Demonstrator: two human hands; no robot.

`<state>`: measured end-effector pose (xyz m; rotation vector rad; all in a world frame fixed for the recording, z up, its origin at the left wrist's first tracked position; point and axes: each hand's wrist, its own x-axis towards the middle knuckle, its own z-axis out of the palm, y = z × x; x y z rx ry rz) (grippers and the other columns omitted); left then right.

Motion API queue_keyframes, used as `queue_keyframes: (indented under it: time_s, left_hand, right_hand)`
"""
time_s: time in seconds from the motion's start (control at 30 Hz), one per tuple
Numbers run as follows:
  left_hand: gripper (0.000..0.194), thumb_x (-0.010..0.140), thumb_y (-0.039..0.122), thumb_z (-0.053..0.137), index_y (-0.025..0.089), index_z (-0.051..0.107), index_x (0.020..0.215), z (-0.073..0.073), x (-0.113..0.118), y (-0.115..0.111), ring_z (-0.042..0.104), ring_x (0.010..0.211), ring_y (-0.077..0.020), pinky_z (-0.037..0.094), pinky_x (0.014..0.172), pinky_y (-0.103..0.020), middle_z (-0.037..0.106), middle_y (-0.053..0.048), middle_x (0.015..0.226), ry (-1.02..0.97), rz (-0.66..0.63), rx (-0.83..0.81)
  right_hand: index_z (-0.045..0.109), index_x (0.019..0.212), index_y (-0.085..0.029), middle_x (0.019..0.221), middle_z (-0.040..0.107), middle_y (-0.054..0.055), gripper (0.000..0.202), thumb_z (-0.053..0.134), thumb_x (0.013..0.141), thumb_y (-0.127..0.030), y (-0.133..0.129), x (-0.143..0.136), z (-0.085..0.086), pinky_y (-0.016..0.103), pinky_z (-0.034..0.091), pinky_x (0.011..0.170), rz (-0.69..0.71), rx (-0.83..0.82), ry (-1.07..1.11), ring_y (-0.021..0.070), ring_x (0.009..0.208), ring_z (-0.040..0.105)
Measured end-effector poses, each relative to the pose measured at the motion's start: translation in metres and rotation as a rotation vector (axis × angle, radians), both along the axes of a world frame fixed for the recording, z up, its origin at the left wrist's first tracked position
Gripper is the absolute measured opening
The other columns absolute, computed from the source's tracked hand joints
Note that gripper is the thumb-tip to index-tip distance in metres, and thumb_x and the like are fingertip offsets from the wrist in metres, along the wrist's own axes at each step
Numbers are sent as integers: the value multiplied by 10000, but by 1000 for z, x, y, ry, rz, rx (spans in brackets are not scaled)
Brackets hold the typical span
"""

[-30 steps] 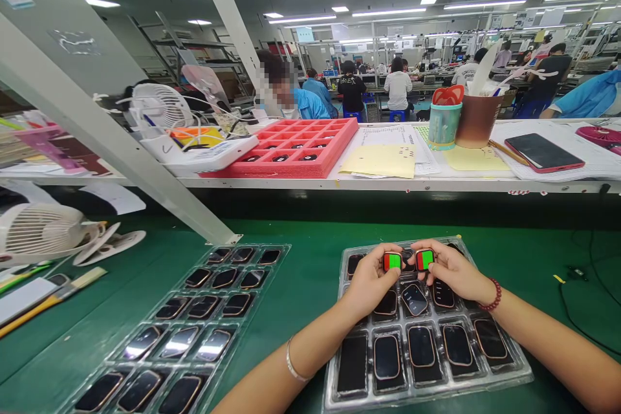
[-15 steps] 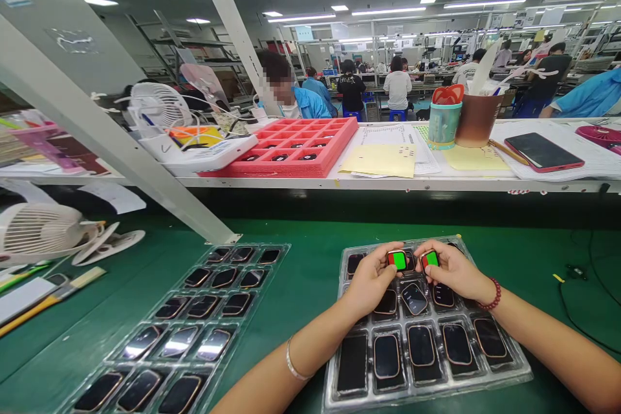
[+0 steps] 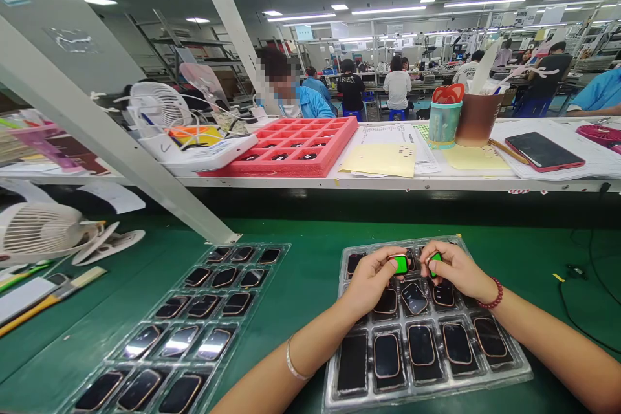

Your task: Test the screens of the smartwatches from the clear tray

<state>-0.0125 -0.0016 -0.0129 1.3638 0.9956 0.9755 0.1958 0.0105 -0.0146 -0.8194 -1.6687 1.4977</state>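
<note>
Pinched in my left hand (image 3: 372,280) is a smartwatch (image 3: 400,264) with a lit green screen, its thumb against the screen's edge. My right hand (image 3: 455,270) grips a second smartwatch (image 3: 435,263), tilted, also showing green, with the thumb over its lower part. Both hands are above the far half of a clear plastic tray (image 3: 427,388). In that tray's pockets lie several dark-screened watches, such as a watch (image 3: 387,356) in the front row. One watch (image 3: 414,298) sits askew in its pocket. The hands hide some of the back pockets.
Another clear tray (image 3: 160,310) of dark watches lies at left on the green bench. A white fan (image 3: 43,233) and brush (image 3: 72,288) are further left. A shelf holds a red foam tray (image 3: 310,165), cups and a phone (image 3: 543,151). Co-workers sit beyond.
Both lit screens went from split red and green to green. The right watch has tilted and lifted slightly; my right thumb now covers its lower part. My left hand barely shifted.
</note>
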Motion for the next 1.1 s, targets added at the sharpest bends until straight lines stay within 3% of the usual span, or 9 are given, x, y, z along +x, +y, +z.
queue_keyframes:
  time_s: [0.2, 0.4, 0.73, 0.9, 1.1]
  left_hand:
    - [308, 757, 268, 559, 149, 623, 1034, 0, 1, -1, 620, 854, -197, 511, 697, -296, 645, -90, 1046, -47, -11, 4]
    - [391, 701, 166, 577, 155, 578, 1092, -6, 2, 2, 568, 1043, -242, 491, 842, -349, 612, -100, 1116, -63, -9, 29]
    - [291, 723, 188, 576, 132, 576, 1009, -6, 0, 3, 605, 889, -209, 470, 792, -320, 640, -91, 950, -6, 11, 44]
    - [422, 675, 108, 549, 156, 554, 1095, -9, 1, 4, 601, 927, -215, 475, 787, -310, 633, -80, 986, 44, 24, 58]
    - [487, 666, 100, 568, 184, 545, 1145, -10, 0, 4, 597, 911, -202, 480, 754, -284, 631, -62, 965, 50, 42, 52]
  right_hand:
    - [559, 936, -172, 780, 604, 26, 120, 538, 840, -243, 1, 1, -1, 232, 476, 541, 9, 8, -7, 125, 623, 553]
    - [503, 1108, -216, 1032, 574, 53, 336, 516, 781, -137, 2, -3, -5, 275, 507, 650, -2, 19, 4, 163, 825, 600]
    - [495, 1181, -201, 1037, 600, 73, 353, 507, 829, -173, 3, -2, -10, 292, 518, 658, -9, 36, -21, 165, 805, 621]
    - [500, 1187, -227, 1171, 557, 72, 423, 528, 776, -126, 2, -3, -10, 274, 524, 691, 26, 22, 24, 159, 873, 613]
    - [475, 1227, -248, 1128, 575, 54, 481, 506, 774, -88, 2, -3, -11, 292, 533, 755, 46, 24, 42, 156, 910, 602]
